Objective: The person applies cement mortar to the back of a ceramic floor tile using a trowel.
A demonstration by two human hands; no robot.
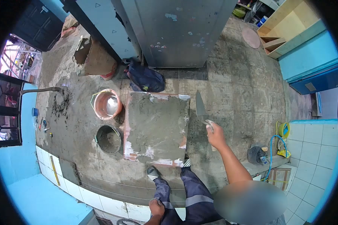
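Note:
My right hand point(215, 134) is closed round the handle of a trowel point(201, 107), whose long pointed blade is over the floor just right of a large tile. Grey wet mortar point(157, 125) covers most of that tile point(127, 144), leaving ribbed pinkish edges bare in places. My left hand point(156, 207) is curled closed by my left knee, away from the tile; whatever its fingers may hold is hidden. Left of the tile stand an orange bucket point(118, 98) with a pale, wet-looking inside and a black bucket point(98, 137) with grey mortar in it.
A grey cabinet point(176, 33) stands beyond the tile, with a dark cloth bundle point(146, 77) at its foot. A torn sack point(99, 62) and a hoe point(41, 90) are at left. A black bag point(255, 154) and blue hose point(272, 150) lie right.

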